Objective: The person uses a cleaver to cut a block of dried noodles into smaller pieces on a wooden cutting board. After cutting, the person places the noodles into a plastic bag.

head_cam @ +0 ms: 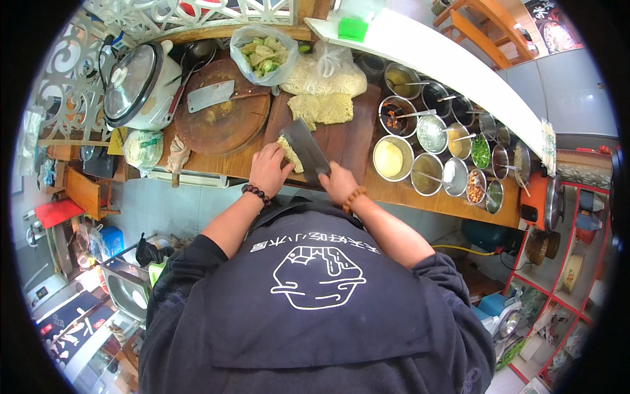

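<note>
My right hand (339, 184) grips the handle of a broad, dark-bladed cleaver (306, 150). Its blade stands tilted against the right side of a yellow, spongy-looking strip of food (291, 153) on a brown wooden cutting board (339, 143). The fingers of my left hand (268, 165) hold the strip from the left, close to the blade. Just beyond the cleaver lie more flat yellow slabs (332, 109) of what looks like the same food. Part of the strip is hidden by my fingers and the blade.
Left of the board, a second cleaver (211, 96) lies on a round chopping block (221, 128), beside a rice cooker (140, 83). Behind are bagged noodles (325, 79) and bagged leafy vegetables (266, 56). Several metal seasoning cups stand right, including chopped scallions (481, 151).
</note>
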Motion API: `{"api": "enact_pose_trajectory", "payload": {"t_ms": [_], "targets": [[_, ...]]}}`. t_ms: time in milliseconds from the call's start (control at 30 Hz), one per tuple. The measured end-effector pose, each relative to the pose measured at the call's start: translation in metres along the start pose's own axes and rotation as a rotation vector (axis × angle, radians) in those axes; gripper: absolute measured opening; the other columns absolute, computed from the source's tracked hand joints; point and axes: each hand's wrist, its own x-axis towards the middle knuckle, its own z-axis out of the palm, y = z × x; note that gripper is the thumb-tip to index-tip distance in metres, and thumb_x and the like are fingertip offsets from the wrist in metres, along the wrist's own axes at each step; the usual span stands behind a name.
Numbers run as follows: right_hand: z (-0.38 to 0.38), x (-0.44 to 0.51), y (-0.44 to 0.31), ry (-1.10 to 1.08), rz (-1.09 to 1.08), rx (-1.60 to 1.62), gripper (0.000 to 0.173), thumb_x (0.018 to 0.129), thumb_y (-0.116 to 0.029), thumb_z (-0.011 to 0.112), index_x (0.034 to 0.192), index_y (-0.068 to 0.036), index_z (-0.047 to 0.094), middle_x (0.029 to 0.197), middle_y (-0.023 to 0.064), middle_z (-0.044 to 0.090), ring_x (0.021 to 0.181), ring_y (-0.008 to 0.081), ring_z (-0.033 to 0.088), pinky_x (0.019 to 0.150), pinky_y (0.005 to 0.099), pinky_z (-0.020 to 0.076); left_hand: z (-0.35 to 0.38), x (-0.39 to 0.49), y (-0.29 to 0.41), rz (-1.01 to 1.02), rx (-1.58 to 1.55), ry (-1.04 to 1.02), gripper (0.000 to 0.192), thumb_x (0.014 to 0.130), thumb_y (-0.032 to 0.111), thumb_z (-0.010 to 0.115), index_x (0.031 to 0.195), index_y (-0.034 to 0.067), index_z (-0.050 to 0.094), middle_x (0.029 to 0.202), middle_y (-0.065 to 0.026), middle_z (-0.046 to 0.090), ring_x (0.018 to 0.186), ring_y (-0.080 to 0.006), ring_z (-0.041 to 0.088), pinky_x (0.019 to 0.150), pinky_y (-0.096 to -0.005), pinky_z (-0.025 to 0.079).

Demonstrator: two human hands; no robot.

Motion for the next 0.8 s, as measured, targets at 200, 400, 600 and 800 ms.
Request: {"api": "enact_pose_trajectory", "payload": {"t_ms": [200,400,600,800], "targets": [[-0.017,-0.071,0.048,-0.075,-0.001,0.02,0.034,0.097,-0.029,0.068,0.109,0.003,0.068,0.099,0.0307,0.073,0.097,0.0494,0.07,0.084,0.0537,0.0558,0.006,-0.005,0.0,0.006,-0.002,0.041,0.043,0.086,0.026,0.083,0.12,0.005,0.068,0.133,-0.0124,0.063,0.129,-0.0328,0.058,0.106,-0.0468,0.045],[-0.06,-0.079,0.031,-0.091,0.144,0.307,0.034,0.096,-0.029,0.07,0.107,0.002,0.067,0.088,0.0251,0.071,0.084,0.0429,0.071,0.075,0.0478,0.0547,-0.003,0.003,0.006,0.035,0.031,0.03,0.042,0.086,0.025,0.083,0.12,0.005,0.068,0.135,-0.0153,0.061,0.134,-0.0364,0.054,0.109,-0.0491,0.044],[-0.049,-0.042,0.028,-0.033,0.096,0.255,0.033,0.095,-0.029,0.069,0.105,0.003,0.066,0.09,0.0261,0.072,0.089,0.0454,0.071,0.079,0.0503,0.0547,-0.003,0.015,0.016,0.109,0.026,-0.001,0.044,0.087,0.024,0.081,0.122,0.003,0.068,0.136,-0.0187,0.06,0.136,-0.0403,0.051,0.113,-0.0511,0.043],[-0.042,-0.026,0.025,0.002,0.038,0.136,0.034,0.096,-0.03,0.069,0.103,0.003,0.065,0.094,0.0306,0.071,0.094,0.0506,0.069,0.083,0.0542,0.0542,-0.004,0.022,0.019,0.138,0.018,-0.05,0.045,0.086,0.024,0.082,0.123,0.003,0.068,0.134,-0.0197,0.06,0.135,-0.0415,0.052,0.113,-0.051,0.044]]}}
